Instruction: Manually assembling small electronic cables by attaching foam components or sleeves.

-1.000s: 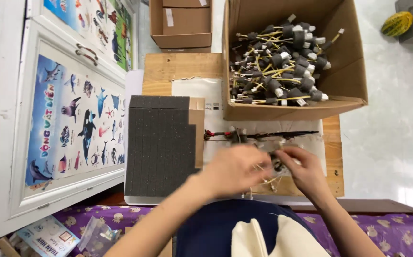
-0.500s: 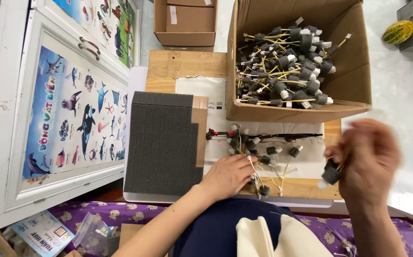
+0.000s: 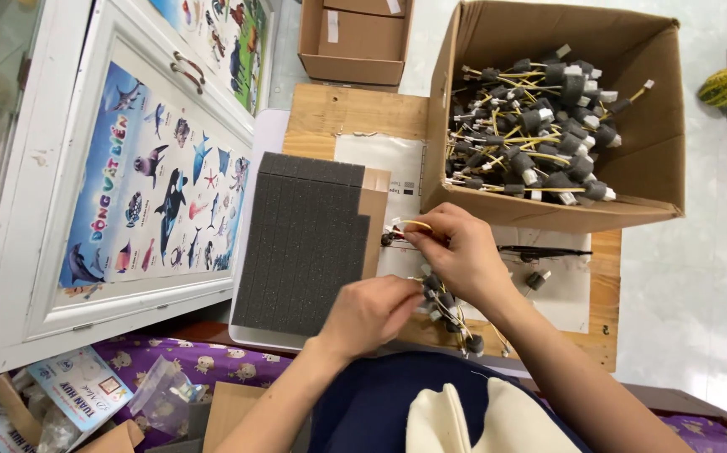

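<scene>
**Hands Met Over a Bundle of Wired Parts on a Crowded Board**

The work surface was a pale wooden board (image 3: 355, 113) laid on the floor, with white sheets (image 3: 384, 155) spread across it. A slab of dark grey foam (image 3: 305, 239), scored into small squares, covered the board's left part, a strip of brown card along its right edge. Just beyond the sheets stood a large open cardboard box (image 3: 649, 109) heaped with small black cylinders on yellow wires (image 3: 535, 130). A smaller cardboard box (image 3: 355, 42) sat farther back. To the left stood a white cabinet door (image 3: 70, 210) bearing a sea-animal poster (image 3: 158, 193). Pale floor (image 3: 690, 285) stretched to the right, where a green and yellow gourd (image 3: 726, 85) lay well apart.

The left hand (image 3: 368, 315) was curled, fingertips pinching a cluster of black wired parts (image 3: 446, 306) at the board's near edge. The right hand (image 3: 456, 252) was closed above it, its fingers gripping a yellow wire (image 3: 418, 225) near the foam's right edge. The two hands were almost touching. A single loose black piece (image 3: 537, 279) and a thin dark tool (image 3: 544, 251) lay on the sheet to the right.

Open room was scarce: the foam hemmed the hands on the left, the big box's front wall closed in just behind them, and the person's lap sat at the near edge. The only bare stretch was the sheet to the right, toward the board's edge.
</scene>
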